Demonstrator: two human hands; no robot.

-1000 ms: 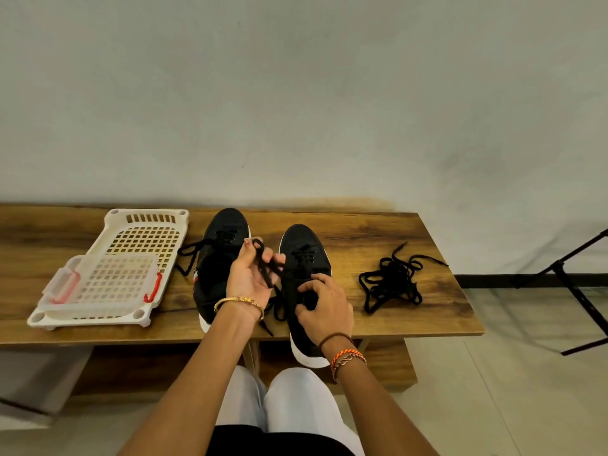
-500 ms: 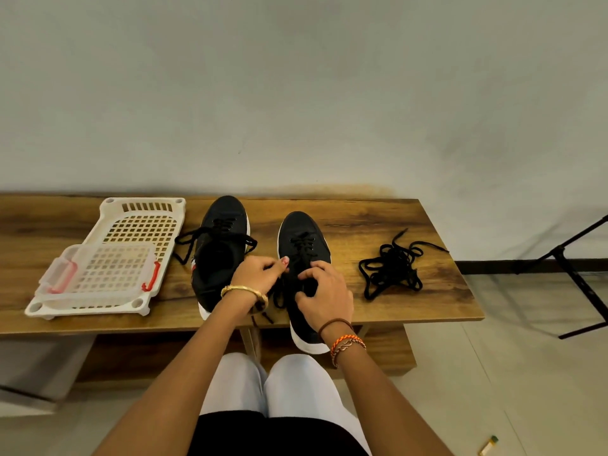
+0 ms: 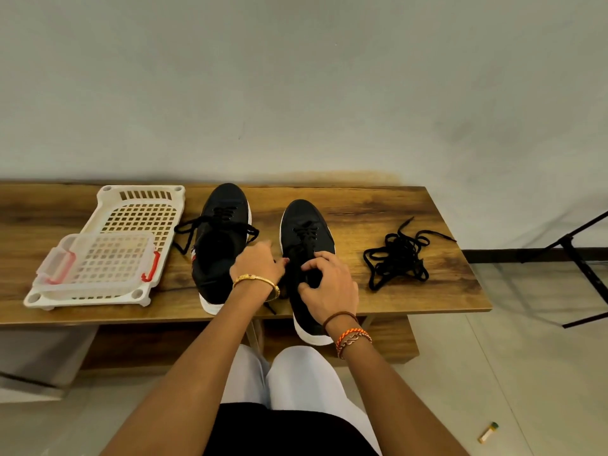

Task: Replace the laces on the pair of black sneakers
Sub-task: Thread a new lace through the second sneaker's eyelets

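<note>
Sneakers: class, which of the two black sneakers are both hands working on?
The right-hand sneaker, beside the loose lace pile. Both the left hand and right hand are at its laces; the left-hand sneaker, by the white basket, is untouched.

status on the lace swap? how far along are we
Looks done: a loose pile of black laces lies on the bench, and the left sneaker is laced but untied, ends trailing. In hand: left hand and right hand work the lace at the right sneaker, its toe rows threaded. Left: finish lacing that one, tie both.
</note>
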